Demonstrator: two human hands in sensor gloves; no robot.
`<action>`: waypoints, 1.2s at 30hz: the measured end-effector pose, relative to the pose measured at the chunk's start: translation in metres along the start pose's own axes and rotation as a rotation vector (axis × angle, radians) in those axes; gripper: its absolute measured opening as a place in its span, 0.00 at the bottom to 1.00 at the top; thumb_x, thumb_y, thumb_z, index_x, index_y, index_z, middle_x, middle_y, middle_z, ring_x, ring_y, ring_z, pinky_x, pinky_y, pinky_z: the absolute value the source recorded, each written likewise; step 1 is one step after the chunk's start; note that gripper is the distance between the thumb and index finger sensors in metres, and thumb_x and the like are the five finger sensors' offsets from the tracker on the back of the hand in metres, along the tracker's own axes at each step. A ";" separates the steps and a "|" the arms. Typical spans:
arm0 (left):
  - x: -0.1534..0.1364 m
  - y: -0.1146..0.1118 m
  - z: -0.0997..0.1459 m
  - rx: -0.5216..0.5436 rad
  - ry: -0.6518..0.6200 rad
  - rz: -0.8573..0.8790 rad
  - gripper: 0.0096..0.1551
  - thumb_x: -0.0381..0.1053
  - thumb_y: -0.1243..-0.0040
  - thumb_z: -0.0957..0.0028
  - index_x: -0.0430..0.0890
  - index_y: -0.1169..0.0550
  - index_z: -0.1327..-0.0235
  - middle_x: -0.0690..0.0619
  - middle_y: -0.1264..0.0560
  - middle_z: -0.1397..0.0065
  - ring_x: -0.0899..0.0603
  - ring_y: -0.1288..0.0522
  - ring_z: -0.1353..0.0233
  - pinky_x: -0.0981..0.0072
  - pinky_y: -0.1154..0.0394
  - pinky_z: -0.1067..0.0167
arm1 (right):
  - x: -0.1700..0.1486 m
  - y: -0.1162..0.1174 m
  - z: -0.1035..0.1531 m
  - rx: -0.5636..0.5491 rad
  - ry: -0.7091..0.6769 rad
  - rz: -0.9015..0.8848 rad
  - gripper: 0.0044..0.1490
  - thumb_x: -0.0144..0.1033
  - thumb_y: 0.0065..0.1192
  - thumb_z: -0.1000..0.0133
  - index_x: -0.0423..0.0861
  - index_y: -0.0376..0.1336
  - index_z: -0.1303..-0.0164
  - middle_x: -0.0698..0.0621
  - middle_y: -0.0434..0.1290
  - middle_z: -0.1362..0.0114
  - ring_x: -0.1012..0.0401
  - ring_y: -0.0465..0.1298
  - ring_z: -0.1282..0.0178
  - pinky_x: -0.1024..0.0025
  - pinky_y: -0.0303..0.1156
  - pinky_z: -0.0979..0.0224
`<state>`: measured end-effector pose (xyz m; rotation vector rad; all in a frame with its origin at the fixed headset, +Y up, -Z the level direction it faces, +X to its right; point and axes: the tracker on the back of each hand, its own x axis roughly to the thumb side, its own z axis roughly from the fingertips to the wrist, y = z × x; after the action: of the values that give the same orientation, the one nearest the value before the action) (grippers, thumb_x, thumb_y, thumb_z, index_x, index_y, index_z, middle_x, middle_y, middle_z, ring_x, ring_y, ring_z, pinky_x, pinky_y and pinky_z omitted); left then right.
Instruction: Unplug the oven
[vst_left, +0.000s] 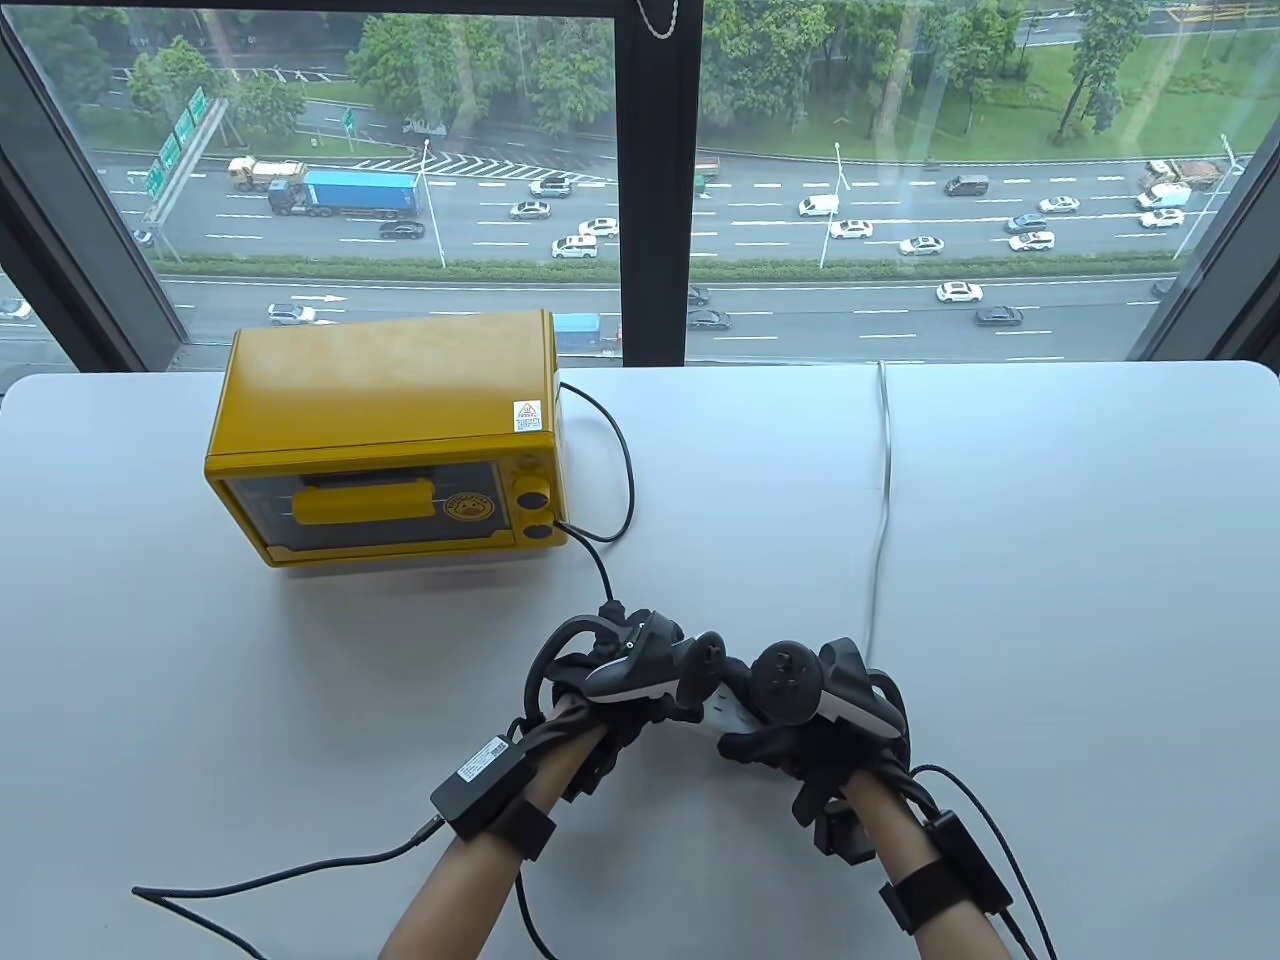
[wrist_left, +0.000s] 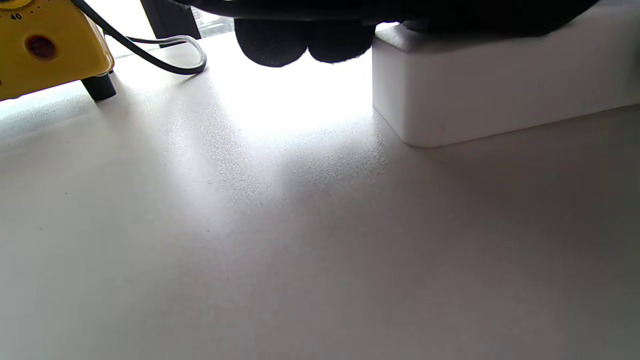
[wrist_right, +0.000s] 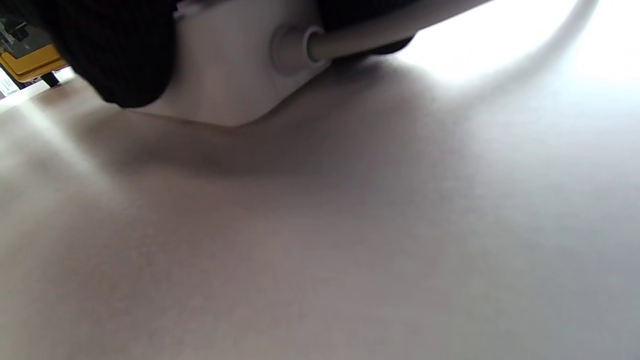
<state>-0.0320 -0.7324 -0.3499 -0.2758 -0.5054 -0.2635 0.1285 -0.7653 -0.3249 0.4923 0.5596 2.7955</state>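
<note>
The yellow oven (vst_left: 390, 440) stands at the table's back left. Its black cord (vst_left: 625, 480) loops from the oven's right side forward and ends under my left hand (vst_left: 640, 690). That hand closes over the left end of a white power strip (vst_left: 722, 712); the plug is hidden beneath it. In the left wrist view the gloved fingertips (wrist_left: 300, 42) curl down beside the strip (wrist_left: 475, 95). My right hand (vst_left: 800, 720) grips the strip's right end. In the right wrist view a gloved finger (wrist_right: 115, 55) presses on the strip's side (wrist_right: 225, 75).
The strip's white cable (vst_left: 882, 480) runs from my right hand straight to the table's back edge; it also shows in the right wrist view (wrist_right: 380, 37). The white table (vst_left: 1050, 600) ends at a large window. Glove wires trail off the front edge.
</note>
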 end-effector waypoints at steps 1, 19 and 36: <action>0.001 0.002 -0.001 -0.002 -0.007 -0.017 0.35 0.68 0.49 0.55 0.68 0.35 0.29 0.54 0.26 0.32 0.44 0.29 0.27 0.41 0.40 0.23 | 0.000 0.000 0.000 0.003 0.003 -0.008 0.53 0.58 0.67 0.46 0.55 0.45 0.16 0.42 0.57 0.20 0.49 0.61 0.30 0.62 0.66 0.28; -0.045 0.078 0.071 0.242 -0.044 0.191 0.32 0.63 0.46 0.53 0.66 0.32 0.32 0.59 0.22 0.27 0.44 0.24 0.25 0.42 0.33 0.21 | 0.007 -0.001 0.000 0.047 0.048 0.039 0.54 0.56 0.69 0.47 0.53 0.45 0.16 0.42 0.57 0.20 0.48 0.62 0.29 0.60 0.67 0.27; -0.066 -0.039 0.076 -0.019 0.048 0.021 0.31 0.59 0.41 0.51 0.66 0.32 0.31 0.56 0.31 0.19 0.45 0.27 0.24 0.44 0.35 0.19 | 0.007 0.001 0.003 0.060 0.049 0.034 0.55 0.56 0.69 0.47 0.54 0.44 0.16 0.42 0.56 0.20 0.48 0.61 0.29 0.60 0.66 0.26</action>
<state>-0.1331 -0.7321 -0.3122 -0.2925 -0.4530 -0.2541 0.1234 -0.7629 -0.3205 0.4501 0.6528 2.8371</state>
